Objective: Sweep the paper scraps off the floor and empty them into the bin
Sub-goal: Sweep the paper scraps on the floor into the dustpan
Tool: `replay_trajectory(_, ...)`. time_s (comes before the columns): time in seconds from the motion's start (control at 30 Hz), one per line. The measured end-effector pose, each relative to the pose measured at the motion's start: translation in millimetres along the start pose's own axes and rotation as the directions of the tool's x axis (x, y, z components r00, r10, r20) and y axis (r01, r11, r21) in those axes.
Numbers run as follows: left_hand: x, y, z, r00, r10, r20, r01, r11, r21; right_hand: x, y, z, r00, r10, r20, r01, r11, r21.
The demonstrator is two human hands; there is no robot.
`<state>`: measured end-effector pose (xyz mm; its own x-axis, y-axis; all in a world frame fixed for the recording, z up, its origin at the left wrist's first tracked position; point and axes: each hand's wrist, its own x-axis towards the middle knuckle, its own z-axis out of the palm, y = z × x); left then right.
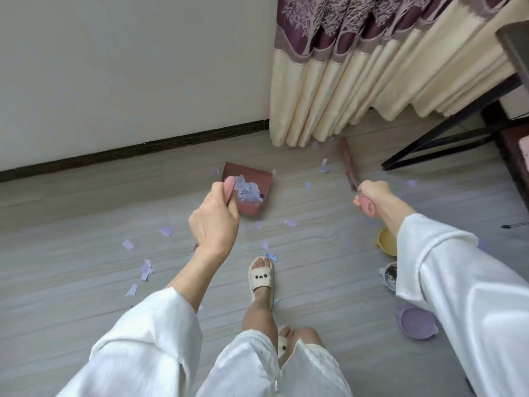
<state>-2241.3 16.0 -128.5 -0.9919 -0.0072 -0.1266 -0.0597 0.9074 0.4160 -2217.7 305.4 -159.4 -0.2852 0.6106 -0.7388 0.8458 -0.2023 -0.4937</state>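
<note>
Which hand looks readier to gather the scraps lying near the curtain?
The right hand: it grips the broom, whose head already reaches toward the curtain. The left hand holds the dustpan.

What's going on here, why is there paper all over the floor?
A person is sweeping up. Their left hand grips the handle of a reddish dustpan, which already holds a small heap of pale purple paper scraps. Their right hand grips a broom, its head out near the curtain. Many scraps still lie scattered on the floor. No bin is visible.
</note>
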Motion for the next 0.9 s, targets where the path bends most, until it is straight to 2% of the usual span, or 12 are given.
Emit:
replay_trajectory(0.13,40.8,12.3,-1.7,1.0,0.016,0.02,-0.016,1.0,0.025,25.1,-37.1,27.6,1.0,-0.005,0.023,0.007,0.997,-0.071)
replay_trajectory(0.37,85.4,37.0,-0.9,0.998,-0.02,0.06,0.014,0.994,0.106,26.3,-64.6,37.1,0.987,0.004,0.162,0.039,0.964,-0.264)
replay_trajectory(0.63,59.7,47.9,1.3,0.995,-0.075,0.073,0.068,0.994,0.084,-18.4,-8.8,6.9,0.954,0.029,0.298,0.148,0.82,-0.554)
replay_trajectory(0.8,-7.4,29.8,-1.1,0.996,-0.087,-0.027,0.087,0.996,0.036,-51.8,48.0,-18.2,0.916,0.046,0.399,0.236,0.741,-0.629)
replay_trajectory(0.9,-48.9,21.8,-13.7,0.984,-0.147,-0.097,0.149,0.989,0.009,-78.7,73.0,-30.8,0.9,0.063,0.432,0.245,0.745,-0.62)
